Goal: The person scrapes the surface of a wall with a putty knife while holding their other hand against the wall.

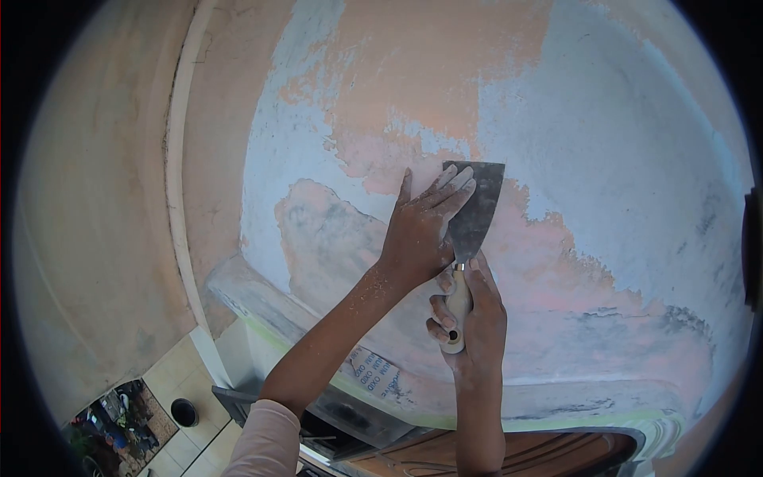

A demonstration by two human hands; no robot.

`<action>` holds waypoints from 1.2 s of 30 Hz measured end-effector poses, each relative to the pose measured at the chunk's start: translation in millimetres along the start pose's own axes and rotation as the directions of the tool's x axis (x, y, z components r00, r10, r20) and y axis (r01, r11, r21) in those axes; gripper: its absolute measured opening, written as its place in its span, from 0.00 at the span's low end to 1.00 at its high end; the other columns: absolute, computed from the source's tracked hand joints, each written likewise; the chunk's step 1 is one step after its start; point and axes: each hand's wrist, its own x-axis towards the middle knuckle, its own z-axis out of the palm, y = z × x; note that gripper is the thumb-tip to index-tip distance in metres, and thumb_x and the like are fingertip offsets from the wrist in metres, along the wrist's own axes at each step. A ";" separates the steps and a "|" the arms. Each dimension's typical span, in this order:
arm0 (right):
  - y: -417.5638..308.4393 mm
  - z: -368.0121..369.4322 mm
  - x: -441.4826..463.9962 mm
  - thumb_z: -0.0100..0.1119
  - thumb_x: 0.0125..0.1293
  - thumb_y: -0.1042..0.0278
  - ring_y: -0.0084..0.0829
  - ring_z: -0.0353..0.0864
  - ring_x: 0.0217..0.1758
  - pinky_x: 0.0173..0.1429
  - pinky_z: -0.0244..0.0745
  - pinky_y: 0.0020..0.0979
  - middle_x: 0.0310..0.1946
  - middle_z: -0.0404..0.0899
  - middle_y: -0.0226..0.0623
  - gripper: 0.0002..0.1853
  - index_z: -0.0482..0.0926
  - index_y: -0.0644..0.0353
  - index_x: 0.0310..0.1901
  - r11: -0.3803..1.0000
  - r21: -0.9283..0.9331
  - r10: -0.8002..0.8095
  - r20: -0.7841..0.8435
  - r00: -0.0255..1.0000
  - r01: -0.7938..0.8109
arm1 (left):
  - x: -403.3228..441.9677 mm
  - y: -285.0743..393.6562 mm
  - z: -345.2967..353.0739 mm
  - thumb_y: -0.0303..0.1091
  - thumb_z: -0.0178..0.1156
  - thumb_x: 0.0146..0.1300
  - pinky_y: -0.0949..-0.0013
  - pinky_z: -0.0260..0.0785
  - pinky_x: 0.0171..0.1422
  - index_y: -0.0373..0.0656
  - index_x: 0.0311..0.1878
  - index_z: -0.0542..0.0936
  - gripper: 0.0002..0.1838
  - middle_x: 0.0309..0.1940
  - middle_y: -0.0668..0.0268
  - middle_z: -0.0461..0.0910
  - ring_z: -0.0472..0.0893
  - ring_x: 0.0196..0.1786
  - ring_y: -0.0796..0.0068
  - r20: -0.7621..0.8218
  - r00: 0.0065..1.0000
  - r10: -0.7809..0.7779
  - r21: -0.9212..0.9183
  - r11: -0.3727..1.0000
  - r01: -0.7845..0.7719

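Observation:
A wide putty knife (482,203) with a dark metal blade and a pale handle (458,306) lies against the patchy wall (413,95). My right hand (482,310) is wrapped round the handle from below. On the left part of the blade rest the fingers of my left hand (425,226), stretched out and dusted white. White-blue paint with ragged edges surrounds bare peach and pinkish areas near the blade.
Below the wall runs a moulded ledge (556,404), with a printed sheet of sandpaper (372,372) on it. A carved wooden door (524,455) is underneath. At lower left, a dark pot (184,413) stands on the tiled floor (179,374) beside plants.

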 end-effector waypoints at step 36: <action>-9.2 5.6 4.6 0.38 0.75 0.63 0.16 0.61 0.16 0.15 0.57 0.19 0.28 0.69 0.28 0.12 0.68 0.55 0.53 1.000 -0.017 0.007 0.020 1.000 -0.007 | 11.9 -0.3 -3.7 0.32 0.64 0.53 0.42 0.42 0.77 0.45 0.64 0.74 0.31 0.63 0.59 0.73 0.66 0.70 0.58 -0.113 0.992 -0.053 -0.029 0.998 0.050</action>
